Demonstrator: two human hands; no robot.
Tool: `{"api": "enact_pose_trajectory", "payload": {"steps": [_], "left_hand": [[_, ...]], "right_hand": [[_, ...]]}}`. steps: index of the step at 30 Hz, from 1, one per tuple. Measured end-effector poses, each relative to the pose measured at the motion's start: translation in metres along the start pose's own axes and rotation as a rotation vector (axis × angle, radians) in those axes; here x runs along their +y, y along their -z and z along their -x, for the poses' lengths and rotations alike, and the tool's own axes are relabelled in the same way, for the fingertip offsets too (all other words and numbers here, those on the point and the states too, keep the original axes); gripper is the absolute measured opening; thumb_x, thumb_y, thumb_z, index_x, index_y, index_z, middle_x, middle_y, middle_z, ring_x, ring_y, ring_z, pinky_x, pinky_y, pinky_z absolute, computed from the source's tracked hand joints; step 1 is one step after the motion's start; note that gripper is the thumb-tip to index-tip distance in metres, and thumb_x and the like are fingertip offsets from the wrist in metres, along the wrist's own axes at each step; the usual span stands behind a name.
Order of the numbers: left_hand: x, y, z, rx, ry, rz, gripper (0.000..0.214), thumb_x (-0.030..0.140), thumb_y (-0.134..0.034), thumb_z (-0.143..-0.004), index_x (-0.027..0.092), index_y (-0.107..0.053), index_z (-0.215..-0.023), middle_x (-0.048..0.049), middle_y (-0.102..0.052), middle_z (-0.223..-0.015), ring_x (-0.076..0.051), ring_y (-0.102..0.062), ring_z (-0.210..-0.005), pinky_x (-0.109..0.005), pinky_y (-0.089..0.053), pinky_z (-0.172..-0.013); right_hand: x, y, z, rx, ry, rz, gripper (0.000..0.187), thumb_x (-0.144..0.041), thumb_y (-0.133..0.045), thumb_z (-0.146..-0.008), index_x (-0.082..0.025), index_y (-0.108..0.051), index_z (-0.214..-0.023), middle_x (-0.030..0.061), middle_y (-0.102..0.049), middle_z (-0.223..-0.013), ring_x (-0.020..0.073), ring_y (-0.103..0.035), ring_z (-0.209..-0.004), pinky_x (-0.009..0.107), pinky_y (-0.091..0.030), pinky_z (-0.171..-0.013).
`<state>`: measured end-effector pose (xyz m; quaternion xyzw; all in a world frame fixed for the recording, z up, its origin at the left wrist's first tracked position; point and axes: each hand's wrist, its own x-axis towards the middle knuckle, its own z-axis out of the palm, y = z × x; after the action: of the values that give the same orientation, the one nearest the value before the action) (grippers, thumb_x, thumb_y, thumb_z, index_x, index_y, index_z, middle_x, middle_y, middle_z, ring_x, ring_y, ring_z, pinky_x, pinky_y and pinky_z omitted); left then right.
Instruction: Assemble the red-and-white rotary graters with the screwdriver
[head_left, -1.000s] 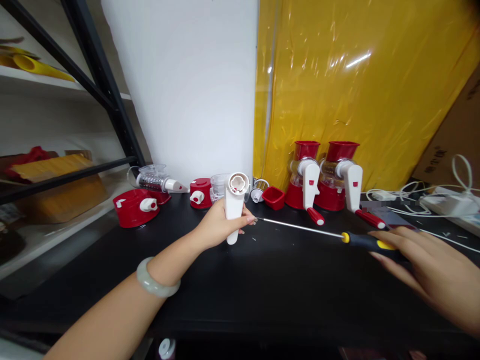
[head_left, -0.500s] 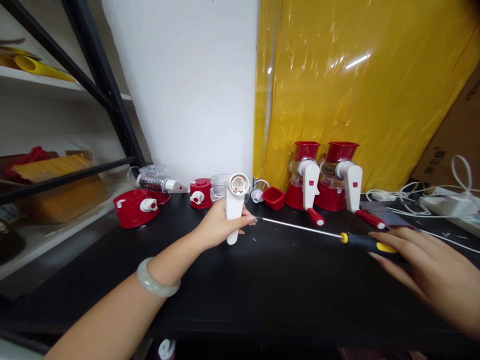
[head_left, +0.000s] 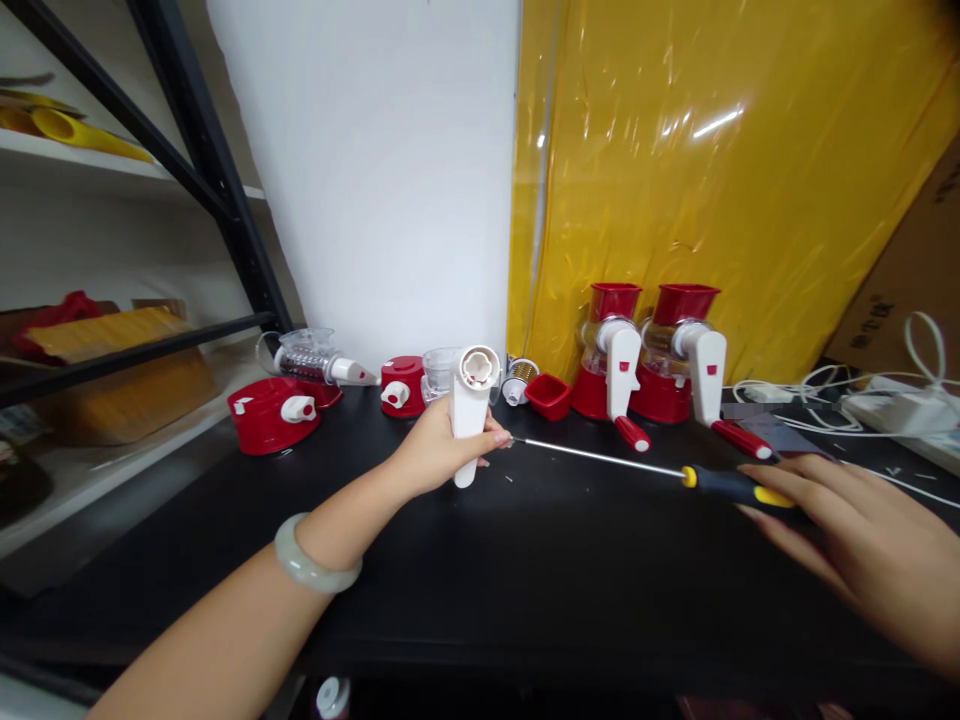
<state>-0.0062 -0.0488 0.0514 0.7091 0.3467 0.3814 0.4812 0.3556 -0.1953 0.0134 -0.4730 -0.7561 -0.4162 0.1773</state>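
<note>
Two grips: left hand (head_left: 431, 455) clasps white handle (head_left: 471, 400) upright; right hand (head_left: 862, 545) released atop screwdriver (head_left: 600, 456); open table (head_left: 562, 580) between.

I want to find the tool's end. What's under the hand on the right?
The screwdriver lies on the black table, and its black-and-yellow handle runs beneath the outstretched right hand. The butt end of the handle is covered by the hand, so it cannot be seen.

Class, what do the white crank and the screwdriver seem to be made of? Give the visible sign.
The crank looks like moulded plastic: smooth, matte white. The screwdriver has a thin shiny shaft, likely steel; its black-yellow handle is plastic or rubber.
</note>
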Motion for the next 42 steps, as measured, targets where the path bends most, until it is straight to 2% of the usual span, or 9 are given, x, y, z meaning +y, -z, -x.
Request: {"api": "enact_pose_trajectory", "payload": {"steps": [7, 23, 28, 31, 35, 38, 42], "left_hand": [[0.000, 0.001, -0.002, 0.001, -0.018, -0.019, 0.024, 0.026, -0.075, -0.069, 0.013, -0.056, -0.078, -0.0061, -0.070, -0.075, -0.015, -0.064, -0.064, -0.027, -0.054, -0.056], [0.002, 0.003, 0.000, -0.027, 0.032, -0.003, 0.031, 0.032, -0.076, -0.072, 0.014, -0.055, -0.086, -0.0068, -0.069, -0.085, -0.024, -0.070, -0.086, -0.028, -0.057, -0.057], [0.007, 0.005, -0.001, 0.014, 0.055, 0.042, 0.036, 0.038, -0.074, -0.074, 0.015, -0.052, -0.090, -0.0110, -0.070, -0.093, -0.024, -0.070, -0.086, -0.025, -0.055, -0.052], [0.006, 0.004, -0.001, 0.087, 0.035, 0.049, 0.038, 0.045, -0.069, -0.077, 0.015, -0.052, -0.092, -0.0091, -0.069, -0.087, -0.022, -0.070, -0.078, -0.025, -0.054, -0.048], [0.001, 0.002, 0.002, 0.220, -0.096, -0.003, 0.034, 0.045, -0.066, -0.080, 0.017, -0.050, -0.090, -0.0008, -0.064, -0.067, -0.016, -0.066, -0.060, -0.025, -0.053, -0.050], [-0.001, 0.004, 0.002, 0.304, -0.216, -0.075, 0.028, 0.043, -0.062, -0.084, 0.018, -0.049, -0.084, 0.0031, -0.059, -0.057, -0.013, -0.061, -0.051, -0.025, -0.051, -0.053], [-0.001, 0.015, -0.002, 0.370, -0.250, -0.056, 0.030, 0.044, -0.063, -0.083, 0.019, -0.048, -0.084, 0.0040, -0.058, -0.057, -0.013, -0.059, -0.049, -0.025, -0.050, -0.052]], "right_hand": [[-0.002, 0.000, -0.003, 0.015, -0.003, -0.023, 0.035, -0.044, -0.039, -0.097, -0.017, -0.058, -0.107, 0.0074, -0.063, -0.095, 0.0218, -0.061, -0.081, 0.034, -0.047, -0.071], [-0.004, 0.001, -0.005, 0.009, 0.004, -0.024, 0.035, -0.043, -0.040, -0.097, -0.014, -0.057, -0.107, 0.0080, -0.063, -0.095, 0.0215, -0.061, -0.082, 0.034, -0.046, -0.074], [0.004, 0.002, -0.003, 0.018, -0.020, 0.010, 0.037, -0.046, -0.039, -0.097, -0.015, -0.057, -0.106, 0.0070, -0.062, -0.094, 0.0203, -0.061, -0.081, 0.032, -0.046, -0.072], [0.017, 0.003, -0.007, 0.040, -0.118, -0.008, 0.038, -0.050, -0.040, -0.095, -0.018, -0.058, -0.106, 0.0051, -0.062, -0.089, 0.0185, -0.060, -0.075, 0.030, -0.045, -0.067], [0.034, 0.007, -0.034, 0.152, -0.291, -0.068, 0.039, -0.053, -0.044, -0.092, -0.021, -0.060, -0.109, 0.0042, -0.066, -0.090, 0.0164, -0.062, -0.069, 0.025, -0.043, -0.057], [0.044, 0.011, -0.068, 0.190, -0.301, -0.198, 0.041, -0.057, -0.045, -0.090, -0.021, -0.062, -0.103, 0.0031, -0.070, -0.085, 0.0147, -0.064, -0.065, 0.023, -0.045, -0.056], [0.048, 0.001, -0.103, 0.261, -0.266, -0.317, 0.041, -0.057, -0.048, -0.089, -0.020, -0.064, -0.097, 0.0021, -0.071, -0.080, 0.0140, -0.066, -0.062, 0.021, -0.048, -0.056]]}}
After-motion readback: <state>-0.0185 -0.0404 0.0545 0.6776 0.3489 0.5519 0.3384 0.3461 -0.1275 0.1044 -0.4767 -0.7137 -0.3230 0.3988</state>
